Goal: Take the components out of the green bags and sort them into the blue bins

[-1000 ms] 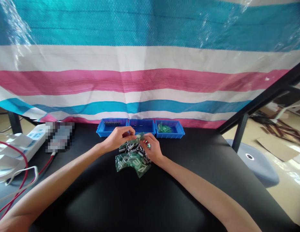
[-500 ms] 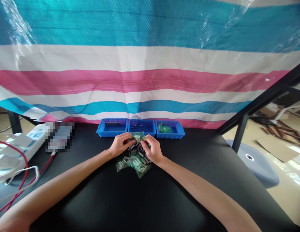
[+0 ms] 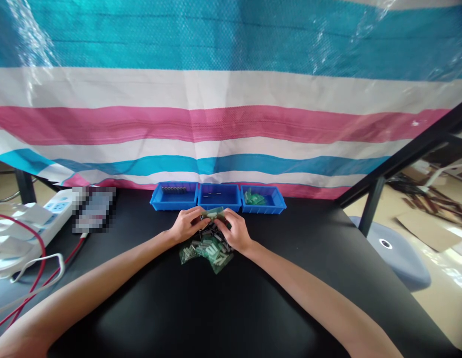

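On the black table [image 3: 253, 308] lies a pile of small green packets [image 3: 208, 248] mixed with small dark and silver parts. My left hand [image 3: 186, 224] and my right hand [image 3: 234, 231] meet just above the pile's far side. Both pinch one small green packet [image 3: 213, 214] between their fingertips, one hand at each end. Behind them stand three blue bins in a row: the left bin [image 3: 174, 195] holds a row of dark parts, the middle bin [image 3: 219, 196] a few small parts, the right bin [image 3: 264, 199] green packets.
A striped blue, white and pink tarp [image 3: 231, 99] hangs behind the bins. At the left lie a white power strip [image 3: 37, 219], red and white cables [image 3: 40, 263] and a blurred object [image 3: 92, 209]. A black frame post [image 3: 368, 211] and a grey stool [image 3: 398, 253] stand at the right.
Both hands have come a little lower and closer together over the pile, and the green packet between them now sits lower and flatter in their fingertips.
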Demonstrator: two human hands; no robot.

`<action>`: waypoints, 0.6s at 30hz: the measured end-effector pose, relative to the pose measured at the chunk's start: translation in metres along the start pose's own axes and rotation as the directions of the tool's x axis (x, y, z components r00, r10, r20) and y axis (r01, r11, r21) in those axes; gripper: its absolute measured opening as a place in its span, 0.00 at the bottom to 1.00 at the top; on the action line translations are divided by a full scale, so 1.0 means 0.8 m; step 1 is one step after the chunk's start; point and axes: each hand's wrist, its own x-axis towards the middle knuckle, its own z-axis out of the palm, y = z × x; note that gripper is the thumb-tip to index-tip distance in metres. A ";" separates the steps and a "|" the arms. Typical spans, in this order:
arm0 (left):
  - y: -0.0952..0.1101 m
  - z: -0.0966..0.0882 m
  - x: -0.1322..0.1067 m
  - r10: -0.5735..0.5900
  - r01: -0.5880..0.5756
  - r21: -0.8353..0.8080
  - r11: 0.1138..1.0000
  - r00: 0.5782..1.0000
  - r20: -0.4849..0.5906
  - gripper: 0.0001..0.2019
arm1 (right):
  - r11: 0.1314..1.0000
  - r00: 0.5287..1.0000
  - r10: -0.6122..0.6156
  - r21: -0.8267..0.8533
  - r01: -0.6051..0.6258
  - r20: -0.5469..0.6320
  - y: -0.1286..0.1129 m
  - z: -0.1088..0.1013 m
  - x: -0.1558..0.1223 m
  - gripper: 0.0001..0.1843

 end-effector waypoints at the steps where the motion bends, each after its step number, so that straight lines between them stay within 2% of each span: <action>1: 0.000 0.000 0.000 0.002 -0.002 0.010 1.000 1.000 -0.004 0.09 | 1.000 1.000 0.003 -0.001 -0.003 0.003 0.000 0.000 0.000 0.09; 8: 0.000 0.001 -0.001 0.007 -0.006 0.015 1.000 1.000 -0.014 0.12 | 1.000 1.000 0.012 0.009 -0.013 0.018 0.000 0.000 0.000 0.10; 14: -0.003 0.001 -0.003 -0.068 0.068 0.017 0.998 0.997 0.037 0.10 | 1.000 0.999 -0.005 0.014 0.005 0.036 -0.002 0.000 0.000 0.09; 18: -0.004 0.002 -0.004 -0.054 0.053 0.039 0.998 0.998 0.015 0.11 | 1.000 0.999 -0.002 0.008 0.001 0.050 -0.003 -0.001 -0.001 0.10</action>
